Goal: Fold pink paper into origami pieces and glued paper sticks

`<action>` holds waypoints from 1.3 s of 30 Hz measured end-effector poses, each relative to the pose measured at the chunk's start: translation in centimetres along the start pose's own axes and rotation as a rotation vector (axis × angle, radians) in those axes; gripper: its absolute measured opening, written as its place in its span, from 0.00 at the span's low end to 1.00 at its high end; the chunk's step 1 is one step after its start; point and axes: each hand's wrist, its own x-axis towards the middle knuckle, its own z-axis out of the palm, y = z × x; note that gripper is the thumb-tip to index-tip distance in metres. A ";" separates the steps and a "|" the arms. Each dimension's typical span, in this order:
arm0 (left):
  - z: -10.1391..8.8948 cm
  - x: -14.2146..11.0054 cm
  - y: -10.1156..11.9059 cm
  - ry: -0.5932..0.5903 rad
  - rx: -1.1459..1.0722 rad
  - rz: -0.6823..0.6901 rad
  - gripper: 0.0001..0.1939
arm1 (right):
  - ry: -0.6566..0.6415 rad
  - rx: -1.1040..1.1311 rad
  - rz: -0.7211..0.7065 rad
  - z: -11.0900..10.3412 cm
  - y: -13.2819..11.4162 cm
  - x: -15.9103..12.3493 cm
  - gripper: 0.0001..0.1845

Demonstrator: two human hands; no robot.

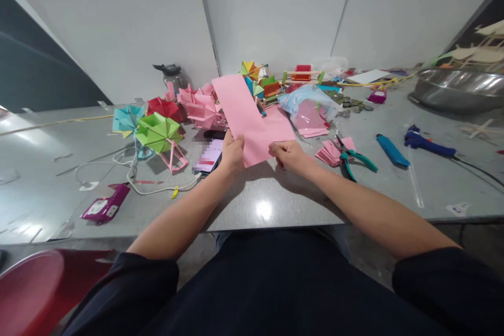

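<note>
A sheet of pink paper [246, 126] is held up over the table's front part, its long strip reaching away from me. My left hand [233, 153] pinches its left edge, thumb on top. At its right side, my right hand [290, 156] grips the lower edge between thumb and bent fingers. A wider pink part [279, 125] spreads to the right above my right hand; whether it is the same sheet or another one, I cannot tell. Just left of my left hand lies a lit phone [211, 153]. Small pink paper pieces [331, 152] lie fanned to the right of my right hand.
Folded paper wheels in green [159, 133], blue and pink stand at the left. Green-handled pliers [356, 160], a blue cutter-like tool [392, 151] and a blue glue gun [429, 143] lie right. A metal basin [459, 89] stands far right. A purple packet [105, 206] lies front left.
</note>
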 end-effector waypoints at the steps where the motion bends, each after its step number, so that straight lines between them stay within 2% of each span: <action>1: 0.0 0.0 0.1 0.005 0.010 -0.017 0.12 | 0.005 0.012 0.010 -0.1 0.0 0.1 0.34; 4: 0.0 -0.1 0.2 -0.070 0.003 -0.117 0.13 | 0.036 0.074 0.039 -0.5 0.0 0.7 0.34; 10: -0.1 -2.0 0.5 -0.484 0.113 -0.395 0.17 | 0.205 0.191 0.099 -1.3 0.5 1.7 0.27; 13: -0.6 -2.4 1.0 -0.636 0.198 -0.432 0.19 | 0.325 0.223 0.138 -1.9 1.5 1.8 0.25; 16: -1.7 -1.6 2.2 -0.706 0.307 -0.436 0.19 | 0.434 0.235 0.179 -2.6 2.4 1.9 0.23; 19: -3.0 -0.2 3.8 -0.783 0.548 -0.424 0.15 | 0.526 0.219 0.212 -3.0 2.7 1.6 0.20; 22: -3.7 0.7 5.4 -0.807 0.790 -0.406 0.12 | 0.586 0.138 0.243 -3.0 2.5 1.1 0.17; 25: -3.5 0.5 6.3 -0.698 1.038 -0.428 0.12 | 0.599 0.045 0.304 -2.3 2.1 0.6 0.23; 27: -3.0 0.1 6.4 -0.677 1.039 -0.459 0.18 | 0.529 0.087 0.360 -1.5 1.7 0.2 0.26; 30: -2.2 -0.4 5.9 -0.671 1.002 -0.500 0.24 | 0.435 0.187 0.429 -0.2 0.7 -0.6 0.23; 34: -1.9 -1.0 4.8 -0.648 1.040 -0.459 0.27 | 0.404 0.138 0.458 0.5 -0.4 -1.6 0.20; 37: -2.2 -1.4 4.0 -0.676 1.068 -0.379 0.25 | 0.400 -0.009 0.388 -0.3 -0.3 -1.7 0.15; 39: -2.4 -1.6 3.6 -0.695 1.077 -0.324 0.23 | 0.437 -0.163 0.227 -1.3 0.0 -1.4 0.11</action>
